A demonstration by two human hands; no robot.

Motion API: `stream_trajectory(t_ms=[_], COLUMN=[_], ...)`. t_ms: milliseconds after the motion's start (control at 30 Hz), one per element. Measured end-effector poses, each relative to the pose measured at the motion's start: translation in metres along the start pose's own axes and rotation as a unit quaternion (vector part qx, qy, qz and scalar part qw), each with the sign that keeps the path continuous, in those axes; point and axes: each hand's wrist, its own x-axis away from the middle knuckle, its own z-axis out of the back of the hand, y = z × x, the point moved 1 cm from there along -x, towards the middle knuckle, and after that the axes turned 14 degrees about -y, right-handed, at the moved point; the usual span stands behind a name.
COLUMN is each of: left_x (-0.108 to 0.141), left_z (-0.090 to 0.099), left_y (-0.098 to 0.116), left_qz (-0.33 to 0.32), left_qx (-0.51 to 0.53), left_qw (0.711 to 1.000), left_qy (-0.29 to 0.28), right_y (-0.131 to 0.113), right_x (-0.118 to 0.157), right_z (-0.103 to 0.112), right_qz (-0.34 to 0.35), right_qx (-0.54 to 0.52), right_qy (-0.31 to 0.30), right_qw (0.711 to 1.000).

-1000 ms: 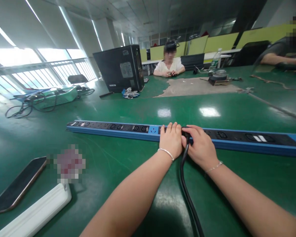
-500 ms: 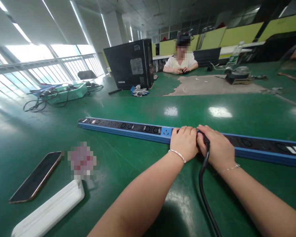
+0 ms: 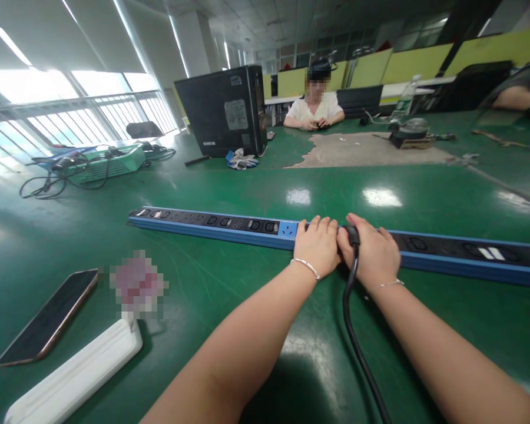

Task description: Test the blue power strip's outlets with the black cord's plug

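A long blue and black power strip (image 3: 212,227) with several sockets lies across the green table. My left hand (image 3: 318,244) is wrapped over the strip just right of its blue socket, fingers closed round it. Beside it, my right hand (image 3: 373,250) grips the black plug (image 3: 352,235) at the strip's top face. From the plug a black cable (image 3: 351,318) runs down toward the bottom edge. The plug's front end is hidden, so how far it sits in a socket cannot be told.
On the green table (image 3: 203,306) are a phone (image 3: 48,318), a white bar-shaped object (image 3: 75,377) and a blurred item. Further back stand a green basket (image 3: 110,165), a black computer case (image 3: 225,112), gloves (image 3: 241,159) and a seated person (image 3: 315,109).
The whole view has shifted, so things appear slightly further left. The fingers of my right hand have moved a little around the plug; both hands remain at the strip.
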Motion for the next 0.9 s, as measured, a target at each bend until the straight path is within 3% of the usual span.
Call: stream_trajectory(t_ms=[100,200,300,433,467,567,733,900], left_x=[0.000,0.001,0.000,-0.001,-0.001,-0.001,0.000,0.000], left_z=[0.001,0.003,0.003,0.003,0.003,0.003,0.004,0.004], left_y=[-0.001,-0.001,-0.001,-0.001,-0.001,-0.001,-0.001,-0.002], left_qz=[-0.001,-0.002,-0.001,0.007,0.009,0.012,0.009,0.010], left_qx=[-0.004,-0.008,-0.009,-0.003,-0.004,-0.006,-0.004,-0.004], left_qw=[1.000,1.000,1.000,1.000,1.000,1.000,1.000,1.000], left_qy=[-0.006,-0.004,-0.005,-0.006,-0.006,-0.012,-0.020,-0.025], right_y=[0.000,-0.001,-0.003,0.010,0.019,0.057,0.108,0.130], right_x=[0.000,0.001,-0.003,-0.012,-0.014,-0.013,0.001,0.005], right_z=[-0.002,-0.005,0.003,0.034,0.041,0.053,0.045,0.049], right_qz=[-0.023,0.000,-0.007,-0.060,-0.057,-0.081,-0.134,-0.162], right_qx=[-0.002,-0.035,-0.124,-0.323,-0.344,-0.349,-0.294,-0.318], right_qy=[-0.014,-0.015,0.023,0.153,0.156,0.108,-0.002,0.033], right_qw=[1.000,0.999,0.992,0.932,0.924,0.927,0.946,0.934])
